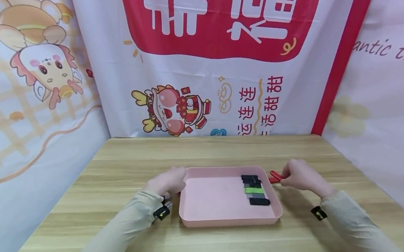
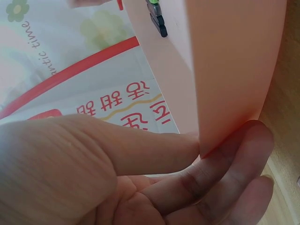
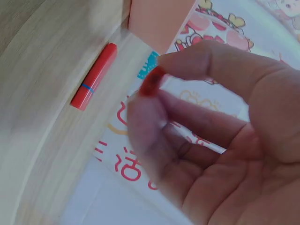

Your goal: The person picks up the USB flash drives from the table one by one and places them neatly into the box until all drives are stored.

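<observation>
Red is the small stick (image 3: pixel 152 82) which the right hand (image 1: pixel 304 176) pinches above the bench (image 1: pixel 143 243), while the left hand (image 1: pixel 167 181) grips the left side of the pink tray (image 1: pixel 232 222). Beside the tray lies another red stick (image 3: pixel 95 77); inside, black, grey and green sticks (image 1: pixel 253 190) form a row.

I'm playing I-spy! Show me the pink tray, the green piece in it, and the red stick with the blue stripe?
Pink tray (image 1: pixel 212 203): head view, on its bare floor.
Green piece (image 1: pixel 253 190): head view, middle of its top.
Red stick (image 3: pixel 97 73): right wrist view, middle of its length.
</observation>
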The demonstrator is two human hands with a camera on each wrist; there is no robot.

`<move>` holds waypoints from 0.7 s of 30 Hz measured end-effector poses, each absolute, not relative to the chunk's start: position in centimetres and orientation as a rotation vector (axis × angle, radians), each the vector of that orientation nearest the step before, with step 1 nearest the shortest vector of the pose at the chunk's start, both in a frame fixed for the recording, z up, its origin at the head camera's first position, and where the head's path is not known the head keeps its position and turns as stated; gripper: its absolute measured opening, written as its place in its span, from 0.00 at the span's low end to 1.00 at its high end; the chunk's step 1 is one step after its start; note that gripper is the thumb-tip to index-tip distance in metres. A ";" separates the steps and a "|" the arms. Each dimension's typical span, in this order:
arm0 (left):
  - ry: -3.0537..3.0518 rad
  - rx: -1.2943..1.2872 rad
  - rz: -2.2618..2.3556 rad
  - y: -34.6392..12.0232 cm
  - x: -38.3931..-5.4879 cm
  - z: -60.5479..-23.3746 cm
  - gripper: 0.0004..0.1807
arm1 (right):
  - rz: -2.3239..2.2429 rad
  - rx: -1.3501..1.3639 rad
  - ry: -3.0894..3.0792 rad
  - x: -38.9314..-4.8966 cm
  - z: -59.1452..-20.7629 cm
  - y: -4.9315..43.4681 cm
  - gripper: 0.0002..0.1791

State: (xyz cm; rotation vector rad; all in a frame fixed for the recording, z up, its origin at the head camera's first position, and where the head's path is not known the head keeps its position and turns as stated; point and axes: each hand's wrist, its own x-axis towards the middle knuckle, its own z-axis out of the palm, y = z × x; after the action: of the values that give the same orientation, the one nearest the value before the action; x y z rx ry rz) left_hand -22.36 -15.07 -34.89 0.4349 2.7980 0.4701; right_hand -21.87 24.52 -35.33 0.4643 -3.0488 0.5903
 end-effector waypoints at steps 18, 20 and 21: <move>2.803 0.457 0.476 -15.3 -22.6 -34.8 0.03 | 0.463 1.139 -2.828 -21.4 -34.1 21.7 0.11; 2.799 0.452 0.484 -15.2 -22.5 -34.7 0.03 | 0.471 1.206 -2.818 -21.3 -34.0 21.6 0.11; 2.798 0.454 0.487 -15.1 -22.5 -34.7 0.02 | 0.475 1.246 -2.809 -21.3 -33.9 21.6 0.11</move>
State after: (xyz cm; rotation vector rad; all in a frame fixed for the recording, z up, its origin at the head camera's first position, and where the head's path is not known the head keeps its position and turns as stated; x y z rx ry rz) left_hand -22.47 -15.14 -34.70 0.4537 2.7980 0.4867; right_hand -21.31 21.62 -33.93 1.2456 -2.8092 0.4750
